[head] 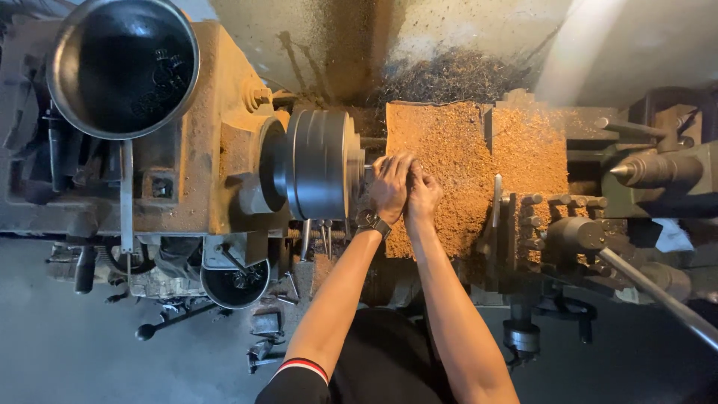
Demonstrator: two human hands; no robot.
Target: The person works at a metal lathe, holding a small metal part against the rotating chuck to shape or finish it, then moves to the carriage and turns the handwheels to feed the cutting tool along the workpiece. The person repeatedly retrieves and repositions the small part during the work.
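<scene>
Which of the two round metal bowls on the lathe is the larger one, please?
The upper bowl on the headstock top; the small bowl sits lower.

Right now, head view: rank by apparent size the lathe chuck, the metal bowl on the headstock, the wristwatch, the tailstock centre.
1. metal bowl, though it sits nearer the camera
2. lathe chuck
3. tailstock centre
4. wristwatch

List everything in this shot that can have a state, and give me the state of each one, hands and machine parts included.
left hand: at the chuck face, fingers curled; grip not clear
right hand: pressed against the left hand, over the bed
lathe chuck: looks sharp, no motion blur visible
lathe bed: covered in orange-brown chips
tailstock centre: drawn back, far from the chuck
metal bowl: upright on the headstock
wristwatch: on the left wrist
</scene>
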